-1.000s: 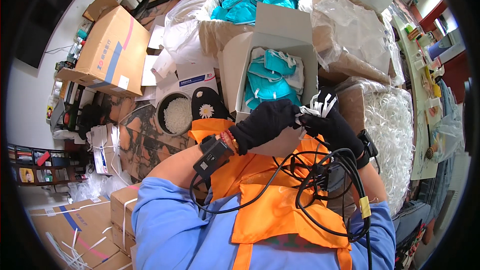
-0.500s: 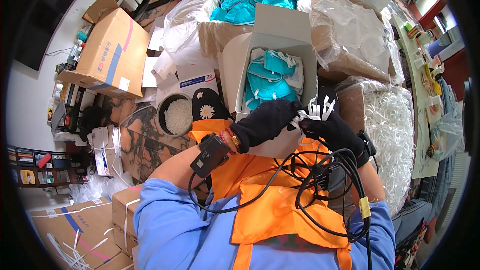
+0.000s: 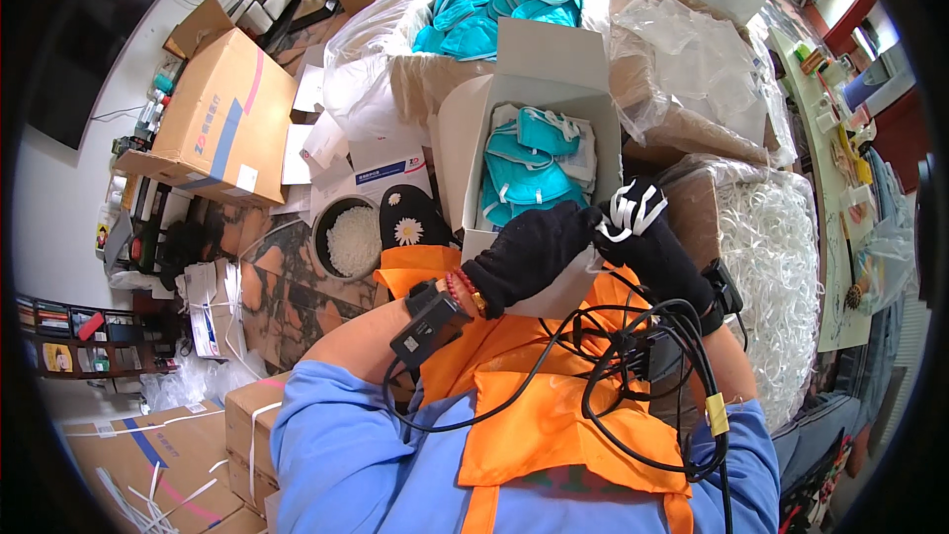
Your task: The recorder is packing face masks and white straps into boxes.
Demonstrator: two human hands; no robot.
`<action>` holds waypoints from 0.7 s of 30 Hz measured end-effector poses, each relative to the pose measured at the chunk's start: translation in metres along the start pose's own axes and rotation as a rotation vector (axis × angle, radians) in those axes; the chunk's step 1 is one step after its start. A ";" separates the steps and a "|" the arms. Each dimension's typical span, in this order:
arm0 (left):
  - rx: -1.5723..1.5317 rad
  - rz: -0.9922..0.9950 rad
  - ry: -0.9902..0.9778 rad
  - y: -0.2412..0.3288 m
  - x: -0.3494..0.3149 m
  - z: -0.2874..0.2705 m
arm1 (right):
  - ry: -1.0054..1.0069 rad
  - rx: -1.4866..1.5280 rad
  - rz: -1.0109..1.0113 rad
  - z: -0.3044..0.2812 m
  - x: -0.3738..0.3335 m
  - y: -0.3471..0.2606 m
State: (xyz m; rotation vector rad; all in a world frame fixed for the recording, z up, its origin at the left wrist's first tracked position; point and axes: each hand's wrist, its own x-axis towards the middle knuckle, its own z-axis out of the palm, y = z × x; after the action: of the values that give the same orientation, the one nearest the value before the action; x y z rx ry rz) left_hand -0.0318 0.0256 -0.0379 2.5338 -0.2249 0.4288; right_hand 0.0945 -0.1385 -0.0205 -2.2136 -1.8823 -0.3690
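My two black-gloved hands meet at the near right corner of an open white box (image 3: 540,53). My right hand (image 3: 654,252) is closed around a small bunch of white elastic straps (image 3: 634,215), whose loops fan over its fingers. My left hand (image 3: 534,249) reaches across from the left, fingers closed in a pinch at the ends of those straps; the exact grip is partly hidden. Inside the box lie several teal face masks (image 3: 524,176) with white straps, beside pale folded pieces along its right wall. The box rests against my orange apron (image 3: 554,415).
Beyond the box stands a plastic-lined carton (image 3: 371,89) heaped with teal masks. To the right is a carton of white straps (image 3: 771,277). A bowl of white pellets (image 3: 353,237) sits left on the floor. Black cables (image 3: 603,366) loop over my lap between the forearms.
The white straps have shifted from sticking upright to looping over my right hand's fingers. Both hands stay together at the box's near corner, the left having turned slightly.
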 end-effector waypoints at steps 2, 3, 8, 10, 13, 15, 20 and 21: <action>-0.068 -0.057 -0.035 0.002 0.002 0.001 | 0.042 -0.127 0.026 0.010 0.002 0.005; -0.061 -0.001 0.025 0.000 0.003 0.003 | 0.088 -0.195 -0.018 0.010 0.005 0.008; 0.134 0.276 0.235 -0.027 0.019 0.008 | -0.045 1.381 0.745 -0.014 0.020 -0.009; -0.356 0.078 0.050 -0.028 0.022 -0.008 | -0.071 1.675 0.840 -0.017 0.020 -0.008; -0.764 -0.146 -0.023 -0.024 0.027 -0.023 | -0.008 1.893 0.946 -0.017 0.016 -0.007; -0.946 -0.330 -0.069 -0.021 0.024 -0.034 | 0.068 1.897 0.904 -0.018 0.008 -0.012; -0.622 -0.076 -0.131 -0.031 0.015 -0.061 | 0.145 1.947 0.894 -0.056 -0.008 -0.031; -0.575 -0.063 -0.157 -0.040 0.009 -0.066 | 0.166 1.956 0.951 -0.063 -0.011 -0.032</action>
State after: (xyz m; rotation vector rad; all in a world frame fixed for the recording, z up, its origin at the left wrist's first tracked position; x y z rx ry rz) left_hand -0.0302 0.0947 -0.0022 1.9998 -0.2799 0.1128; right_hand 0.0580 -0.1640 0.0350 -1.1008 -0.2130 0.9673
